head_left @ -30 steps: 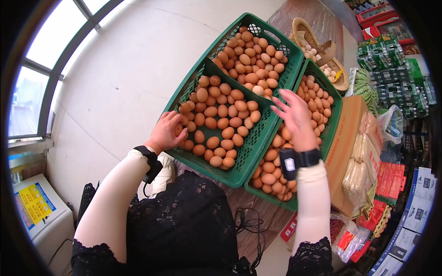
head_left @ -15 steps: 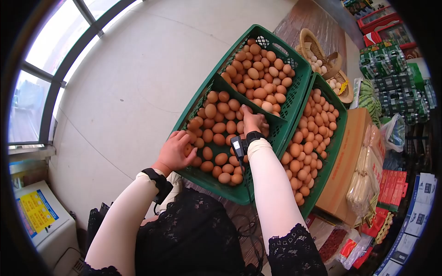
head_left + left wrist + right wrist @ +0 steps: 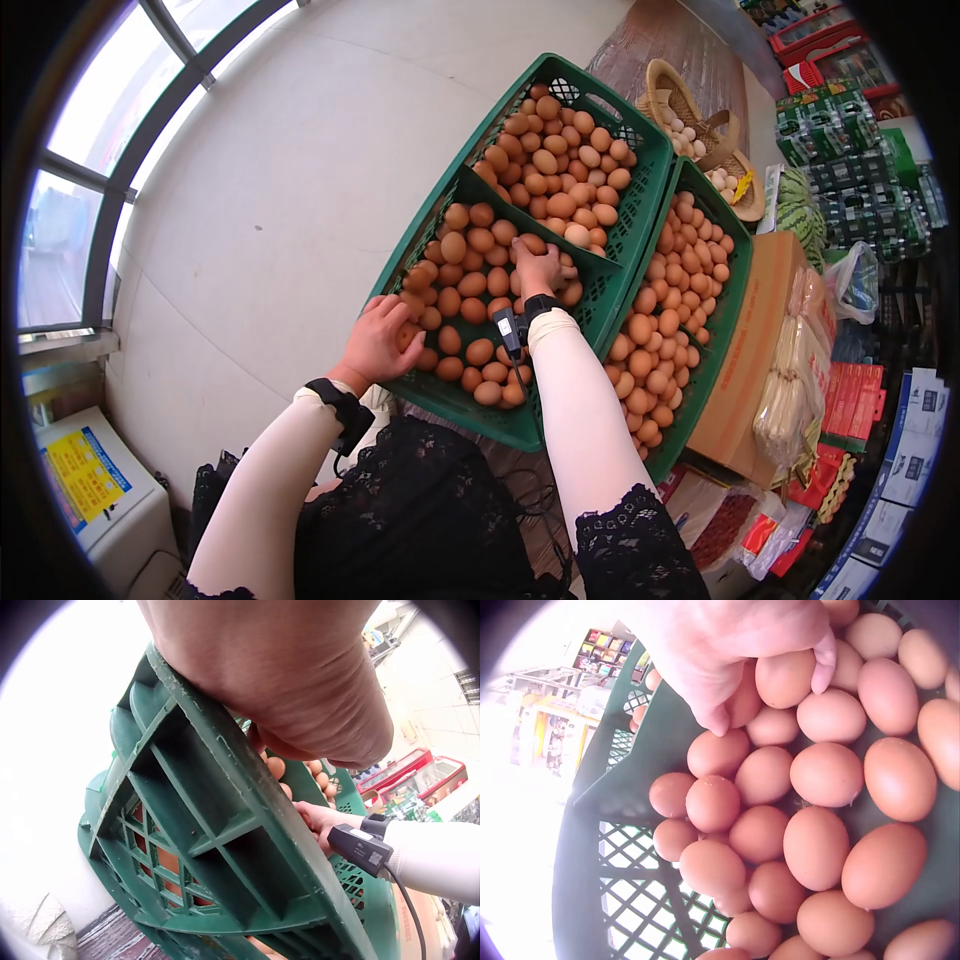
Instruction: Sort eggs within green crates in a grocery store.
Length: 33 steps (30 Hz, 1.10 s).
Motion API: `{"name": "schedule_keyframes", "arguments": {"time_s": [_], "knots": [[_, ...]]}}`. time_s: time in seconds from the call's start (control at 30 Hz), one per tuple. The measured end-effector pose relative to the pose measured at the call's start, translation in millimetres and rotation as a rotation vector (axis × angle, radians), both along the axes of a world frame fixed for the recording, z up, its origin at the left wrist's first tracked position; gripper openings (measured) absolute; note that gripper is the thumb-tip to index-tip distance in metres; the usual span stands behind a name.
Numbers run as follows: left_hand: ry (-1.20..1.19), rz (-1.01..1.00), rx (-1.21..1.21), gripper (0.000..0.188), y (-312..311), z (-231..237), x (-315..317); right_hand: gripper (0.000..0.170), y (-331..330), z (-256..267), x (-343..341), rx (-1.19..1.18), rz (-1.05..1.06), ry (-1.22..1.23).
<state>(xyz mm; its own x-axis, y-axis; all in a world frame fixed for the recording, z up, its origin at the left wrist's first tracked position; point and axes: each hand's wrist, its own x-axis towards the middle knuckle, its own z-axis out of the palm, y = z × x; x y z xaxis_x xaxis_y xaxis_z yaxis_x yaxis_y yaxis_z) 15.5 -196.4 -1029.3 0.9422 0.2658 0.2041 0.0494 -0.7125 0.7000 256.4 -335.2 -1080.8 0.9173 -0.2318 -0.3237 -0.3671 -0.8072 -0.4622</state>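
Your right hand [image 3: 540, 268] gripped an egg [image 3: 784, 679] inside the green crate [image 3: 470, 415], while your left hand [image 3: 376, 338], at the crate's near corner, pinched another egg [image 3: 406, 335] between thumb and fingers.

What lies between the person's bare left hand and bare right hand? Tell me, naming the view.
Loose, brown, oval eggs lie between the left hand and right hand, inside the green plastic crate; the head view shows this.
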Motion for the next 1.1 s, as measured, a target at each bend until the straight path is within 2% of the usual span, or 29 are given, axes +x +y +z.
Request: {"name": "schedule_keyframes", "arguments": {"time_s": [0.27, 0.33, 0.37, 0.47, 0.53, 0.6, 0.63, 0.7, 0.77, 0.8, 0.83, 0.87, 0.93, 0.97, 1.1], "knots": [[0.019, 0.015, 0.001, 0.023, -2, 0, 1, 0.065, -2, 0, -8, 0.1, 0.036, -0.125], [0.003, -0.01, -0.009, 0.023, -2, 0, 1, 0.063, 1, -33, 1, 0.614, -0.097, -0.079], [0.009, -0.003, 0.008, 0.022, -3, 2, 0, 0.06, 4, 33, -19, 0.855, -0.192, 0.109], [0.001, -0.006, 0.016, 0.02, -3, -1, 2, 0.049, -15, 84, -23, 1.358, -0.319, 0.378], [0.013, -0.004, 0.035, 0.02, -4, -1, 2, 0.045, -54, 116, -26, 1.542, -0.117, 0.384], [0.014, -0.014, 0.034, 0.02, -4, 0, 2, 0.043, -107, 142, -21, 1.594, 0.078, 0.277], [0.005, -0.013, 0.046, 0.02, -5, -1, 2, 0.043, -138, 149, -12, 1.594, 0.076, 0.272], [-0.005, -0.015, 0.055, 0.019, -5, -2, 2, 0.042, -200, 160, 8, 1.293, -0.02, 0.085], [0.01, -0.021, 0.058, 0.019, -5, -2, 2, 0.049, -244, 154, 23, 0.798, -0.097, -0.23], [0.008, -0.023, 0.06, 0.019, -5, -3, 2, 0.054, -271, 148, 33, 0.563, -0.043, -0.169], [0.018, -0.022, 0.051, 0.019, -5, -3, 2, 0.063, -299, 125, 48, 0.378, 0.001, -0.219], [0.026, -0.02, 0.043, 0.019, -5, -3, 2, 0.063, -315, 113, 56, 0.381, 0.0, -0.222], [0.026, -0.022, 0.053, 0.019, -6, -1, 1, 0.07, -334, 97, 66, -0.25, 0.169, -0.133], [0.026, -0.023, 0.059, 0.019, -6, -1, 2, 0.076, -341, 88, 68, -0.306, 0.216, -0.155], [0.023, -0.029, 0.072, 0.018, -6, -1, 2, 0.078, -332, 89, 68, -0.365, 0.246, -0.075]]}}
